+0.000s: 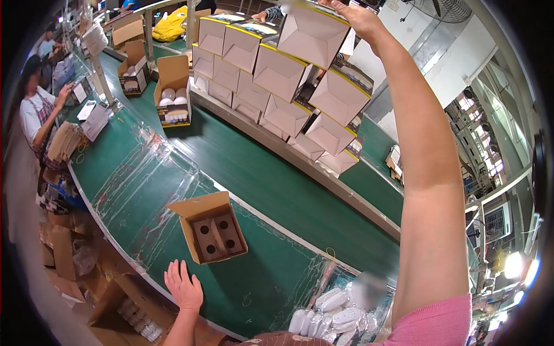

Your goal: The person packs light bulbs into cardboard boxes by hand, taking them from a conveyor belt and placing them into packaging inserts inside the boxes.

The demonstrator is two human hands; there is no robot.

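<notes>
My right hand (359, 20) is raised at the top, its fingers closed on the upper edge of a box (314, 36) on top of the stack of boxes (280, 72). My left hand (184, 286) lies with fingers apart on the green table (156, 213), holding nothing. Just beyond it stands an open cardboard box (239, 245) with its flap raised; inside is a brown insert (218, 235) with several round holes.
An open box of white bulbs (174, 118) stands on the green belt (248, 167). Wrapped white items (340, 314) lie at the bottom right. A co-worker (40, 109) is at the left. Large cartons (107, 305) stand below the table. Another person's hand (261, 16) is behind the stack.
</notes>
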